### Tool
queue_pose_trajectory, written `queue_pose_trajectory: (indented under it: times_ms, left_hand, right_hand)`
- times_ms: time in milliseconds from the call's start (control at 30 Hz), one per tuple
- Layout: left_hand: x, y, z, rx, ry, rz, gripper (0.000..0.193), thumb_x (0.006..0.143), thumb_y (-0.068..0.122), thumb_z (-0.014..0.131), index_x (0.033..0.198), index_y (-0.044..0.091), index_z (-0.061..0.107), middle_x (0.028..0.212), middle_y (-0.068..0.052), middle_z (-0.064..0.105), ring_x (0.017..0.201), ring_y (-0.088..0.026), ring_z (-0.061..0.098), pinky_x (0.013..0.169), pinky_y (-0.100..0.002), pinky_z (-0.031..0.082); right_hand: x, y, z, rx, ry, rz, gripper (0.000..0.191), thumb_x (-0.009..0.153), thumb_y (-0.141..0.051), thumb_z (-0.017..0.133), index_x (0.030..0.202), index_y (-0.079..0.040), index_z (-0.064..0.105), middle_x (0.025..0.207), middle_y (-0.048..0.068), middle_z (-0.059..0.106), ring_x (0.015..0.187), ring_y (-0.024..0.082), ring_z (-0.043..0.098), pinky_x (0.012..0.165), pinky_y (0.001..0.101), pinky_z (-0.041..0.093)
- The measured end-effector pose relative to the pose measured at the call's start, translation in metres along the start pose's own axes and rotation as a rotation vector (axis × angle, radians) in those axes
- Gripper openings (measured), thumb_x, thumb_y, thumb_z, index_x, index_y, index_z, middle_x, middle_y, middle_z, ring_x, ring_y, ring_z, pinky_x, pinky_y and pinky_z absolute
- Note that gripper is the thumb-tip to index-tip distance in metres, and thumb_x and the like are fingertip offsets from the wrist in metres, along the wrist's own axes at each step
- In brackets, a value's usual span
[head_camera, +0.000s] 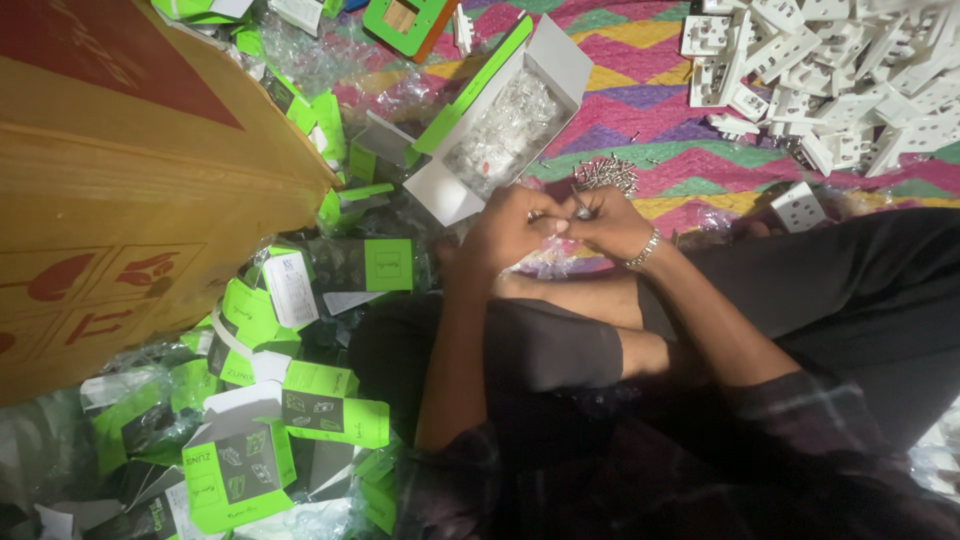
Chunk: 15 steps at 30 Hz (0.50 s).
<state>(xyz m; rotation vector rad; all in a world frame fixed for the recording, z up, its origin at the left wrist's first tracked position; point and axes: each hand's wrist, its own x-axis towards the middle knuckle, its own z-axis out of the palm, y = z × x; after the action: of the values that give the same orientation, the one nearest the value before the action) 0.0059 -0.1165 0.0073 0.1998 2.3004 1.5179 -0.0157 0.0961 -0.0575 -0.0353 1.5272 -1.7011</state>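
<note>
My left hand (505, 232) and my right hand (610, 222) meet in front of my crossed legs, fingers pinched together around a small clear plastic packet (562, 216) with a few metal screws in it. A silver bracelet (643, 250) circles my right wrist. Just beyond my fingers lies a loose heap of metal screws (606, 173) on the patterned mat. An open white and green box (500, 120) filled with small clear packets sits to the left of that heap, close to my left hand.
A big brown cardboard carton (120, 190) fills the left side. Green and white small boxes (290, 400) and plastic wrappers litter the floor by my left knee. A pile of white socket plates (830, 70) lies at top right on the zigzag mat (640, 110).
</note>
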Motion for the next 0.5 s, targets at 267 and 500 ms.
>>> queue_pose_trajectory:
  times_ms: [267, 500]
  left_hand:
    - [0.002, -0.001, 0.007, 0.142, 0.170, 0.028, 0.010, 0.086, 0.003, 0.072, 0.095, 0.001, 0.073, 0.086, -0.016, 0.075, 0.080, -0.027, 0.075, 0.072, -0.037, 0.057]
    - [-0.020, -0.014, -0.006, 0.493, 0.266, -0.256, 0.009, 0.087, 0.012, 0.068, 0.092, 0.007, 0.073, 0.095, -0.019, 0.071, 0.094, -0.040, 0.068, 0.082, -0.051, 0.054]
  right_hand:
    - [-0.002, -0.003, 0.003, -0.140, -0.031, -0.162, 0.011, 0.085, -0.006, 0.080, 0.094, -0.001, 0.076, 0.076, -0.004, 0.065, 0.067, 0.003, 0.052, 0.056, 0.0221, 0.041]
    - [-0.024, -0.041, -0.029, -1.057, 0.397, -0.294, 0.022, 0.082, -0.025, 0.078, 0.092, -0.006, 0.077, 0.088, 0.018, 0.073, 0.076, 0.035, 0.070, 0.069, 0.0439, 0.055]
